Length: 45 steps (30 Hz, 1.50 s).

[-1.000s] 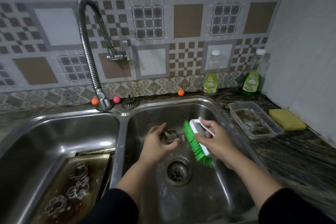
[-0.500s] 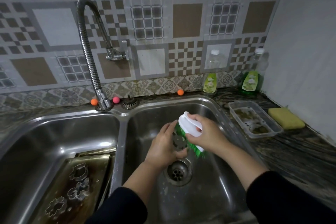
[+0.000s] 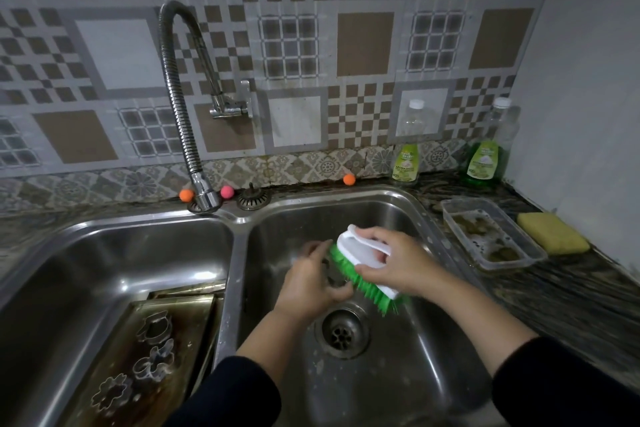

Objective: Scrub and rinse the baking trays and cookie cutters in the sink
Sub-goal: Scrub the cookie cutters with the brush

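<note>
Change: since half a second ago the white-backed scrubbing brush with green bristles has slid a little right and toward the person, above the round steel drain; a second ago it stood apart from the cutter with its bristles facing left.
Right hand: the right hand grips the brush, fingers curled through its white handle loop, thumb along the near edge.
Left hand: the left hand holds a small metal cookie cutter just above the drain, fingers curled around it, bristles pressed against it; its shape is too hidden to tell.
Other cutters: three metal cookie cutters lie on a browned metal baking tray in the left basin, left of the drain.
Surface: double stainless-steel sink; flexible steel tap behind the drain.
Room: dark stone counter right of the drain carries a clear plastic tub, a yellow sponge and two bottles of green dish soap.
</note>
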Motion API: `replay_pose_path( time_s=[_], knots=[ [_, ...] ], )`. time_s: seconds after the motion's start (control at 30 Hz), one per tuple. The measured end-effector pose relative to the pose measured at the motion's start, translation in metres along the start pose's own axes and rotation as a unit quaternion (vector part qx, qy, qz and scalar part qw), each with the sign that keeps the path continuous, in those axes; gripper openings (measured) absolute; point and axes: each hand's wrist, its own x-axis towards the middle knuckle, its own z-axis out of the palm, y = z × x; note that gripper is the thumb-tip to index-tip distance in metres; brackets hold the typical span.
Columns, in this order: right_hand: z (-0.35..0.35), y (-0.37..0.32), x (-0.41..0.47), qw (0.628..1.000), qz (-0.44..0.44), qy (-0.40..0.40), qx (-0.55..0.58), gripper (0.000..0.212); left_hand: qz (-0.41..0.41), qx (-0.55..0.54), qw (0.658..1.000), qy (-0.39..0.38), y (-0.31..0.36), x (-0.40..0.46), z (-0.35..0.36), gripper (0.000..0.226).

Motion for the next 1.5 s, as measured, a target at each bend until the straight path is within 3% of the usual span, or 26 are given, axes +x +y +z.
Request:
replay_pose_path(
  time_s=[0.3, 0.47, 0.6, 0.73, 0.83, 0.9, 1.2, 1.4, 1.5],
  knots=[
    [0.006, 0.001, 0.000, 0.996, -0.025, -0.017, -0.080, 0.067, 0.030, 0.046, 0.998, -0.016, 0.002, -0.004, -0.001, 0.072],
    [0.011, -0.008, 0.006, 0.999, 0.005, 0.030, -0.008, 0.063, -0.066, 0.060, 0.996, 0.017, -0.016, -0.011, -0.022, 0.083],
    [0.012, -0.009, 0.009, 1.000, 0.012, 0.009, -0.022, 0.063, -0.133, 0.063, 0.986, 0.073, -0.040, -0.038, -0.070, 0.083],
    [0.027, -0.008, 0.006, 0.999, 0.026, -0.016, -0.031, 0.061, -0.315, 0.103, 0.936, 0.119, -0.074, -0.087, -0.112, 0.084],
    [0.045, -0.008, 0.003, 0.998, 0.034, -0.034, -0.037, 0.060, -0.466, 0.152, 0.872, 0.018, -0.101, -0.126, -0.125, 0.079],
    [0.057, -0.011, 0.003, 0.998, 0.033, -0.044, -0.043, 0.060, -0.506, 0.164, 0.846, -0.031, -0.116, -0.141, -0.127, 0.082],
    [0.078, -0.019, 0.005, 0.995, 0.038, -0.075, -0.058, 0.061, -0.486, 0.203, 0.844, -0.103, -0.138, -0.145, -0.132, 0.086],
    [0.063, -0.010, 0.003, 0.987, 0.056, -0.119, -0.096, 0.083, -0.399, 0.258, 0.871, -0.124, -0.114, -0.104, -0.135, 0.041],
    [0.039, -0.006, 0.002, 0.982, 0.059, -0.144, -0.110, 0.090, -0.329, 0.288, 0.892, -0.117, -0.082, -0.066, -0.130, 0.035]
  ],
)
